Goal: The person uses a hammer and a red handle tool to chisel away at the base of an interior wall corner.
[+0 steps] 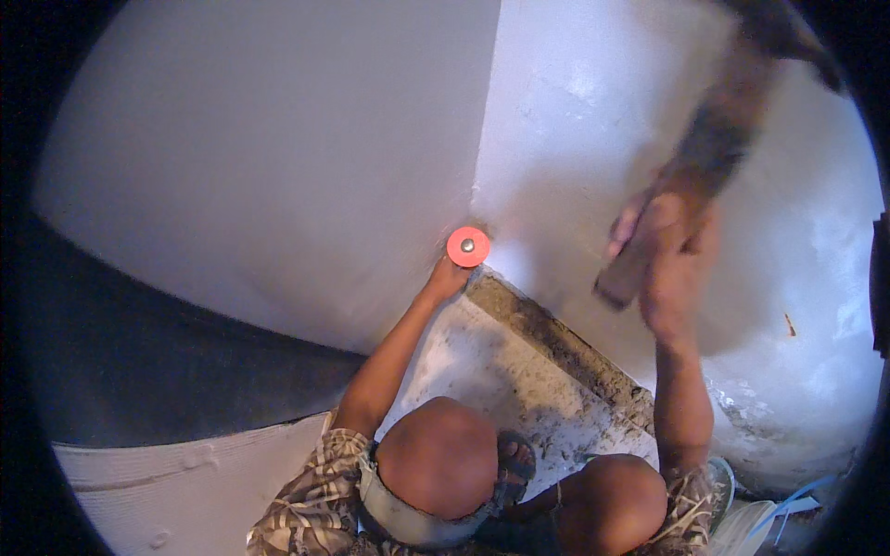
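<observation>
My left hand point(449, 277) is closed around a chisel just below its round red hand guard point(457, 256). The steel striking end point(468, 246) shows in the guard's middle; the blade is hidden beneath. This chisel stands in the corner where two walls meet, at the end of a rough, broken strip point(561, 345) along the wall's base. Up at the right, my right hand point(681, 264) grips the handle of a hammer point(728, 125), smeared by motion. Its dark head lies at the upper right edge, partly cut off, well apart from the chisel.
A smooth grey wall point(269, 157) rises on the left and a paler wall point(556, 111) on the right. Crumbs of debris dot the white floor point(464, 347) between my knees and the strip. A thin blue cord point(799, 496) lies at lower right.
</observation>
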